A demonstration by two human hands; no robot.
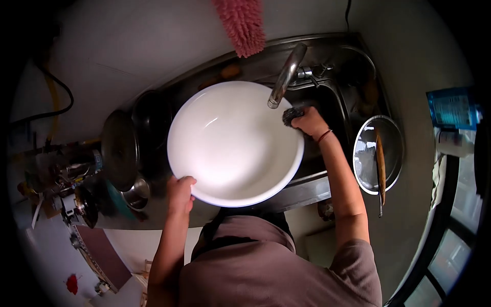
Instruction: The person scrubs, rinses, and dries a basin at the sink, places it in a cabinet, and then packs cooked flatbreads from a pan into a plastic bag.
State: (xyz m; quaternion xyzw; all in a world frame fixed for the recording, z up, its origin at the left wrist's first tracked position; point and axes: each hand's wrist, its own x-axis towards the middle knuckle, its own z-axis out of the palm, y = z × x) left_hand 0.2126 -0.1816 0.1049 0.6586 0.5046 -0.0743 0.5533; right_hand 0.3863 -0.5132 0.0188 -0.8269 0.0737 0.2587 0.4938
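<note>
A large white basin (235,148) is held tilted over the sink, its inside facing me. My left hand (181,193) grips its lower left rim, thumb over the edge. At the upper right rim my right hand (310,123) is closed around a dark scouring pad (292,116), which touches or lies very close to the rim. The metal faucet (287,75) reaches over the basin's upper right edge, and no running water is visible. Much of the sink (318,153) is hidden behind the basin.
Right of the sink stands a metal bowl (364,176) with a long wooden-looking utensil (380,163) across it. A blue bottle (452,108) is at the far right. On the left are a dark round lid or pan (120,151) and a small metal pot (137,193). A pink shaggy cloth (243,25) hangs above.
</note>
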